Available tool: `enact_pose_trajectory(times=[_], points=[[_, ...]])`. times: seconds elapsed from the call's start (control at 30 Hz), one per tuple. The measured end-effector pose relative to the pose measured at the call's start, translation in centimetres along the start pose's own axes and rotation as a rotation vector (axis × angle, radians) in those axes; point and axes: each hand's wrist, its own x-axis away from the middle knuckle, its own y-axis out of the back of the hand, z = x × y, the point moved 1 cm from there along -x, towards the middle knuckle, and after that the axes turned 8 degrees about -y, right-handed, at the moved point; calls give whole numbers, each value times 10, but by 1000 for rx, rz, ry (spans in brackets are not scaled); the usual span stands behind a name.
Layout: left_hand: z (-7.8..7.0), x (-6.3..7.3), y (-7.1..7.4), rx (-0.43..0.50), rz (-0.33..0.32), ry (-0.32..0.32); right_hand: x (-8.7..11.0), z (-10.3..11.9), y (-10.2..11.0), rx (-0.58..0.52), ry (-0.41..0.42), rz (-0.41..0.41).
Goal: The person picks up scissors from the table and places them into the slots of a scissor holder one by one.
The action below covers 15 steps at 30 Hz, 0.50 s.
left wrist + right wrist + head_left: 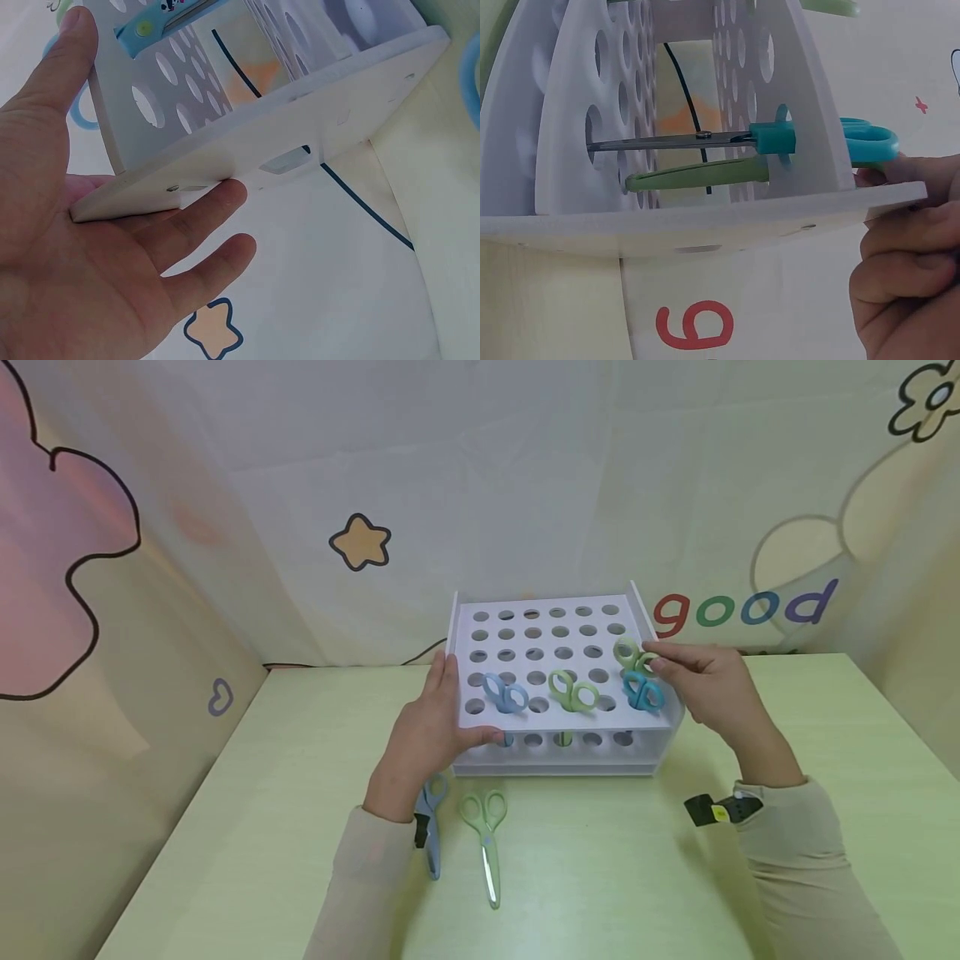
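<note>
A white rack (558,722) with rows of round holes stands on the table. My left hand (423,731) grips its left side, thumb over the front edge and fingers along the outer side panel. At the right side, my right hand (712,689) pinches the handle of green scissors (636,661). Their green blade (697,175) passes between the two perforated boards in the right wrist view. Just in front are teal scissors (643,692), standing in a front hole. Light blue scissors (506,695) and another green pair (573,696) also stand in the front row.
Green scissors (489,852) lie on the table before the rack. Beside them lie blue scissors (431,835), partly covered by my left wrist. A printed cloth backdrop (525,485) hangs behind the table, and a dark cord (423,652) runs along its base.
</note>
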Motion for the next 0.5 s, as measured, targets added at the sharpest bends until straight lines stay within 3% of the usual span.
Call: enact_pose_trajectory(times=[0.5], points=[[1, 0, 0, -3, 4, -2, 0, -1, -1, 51, 18, 17]])
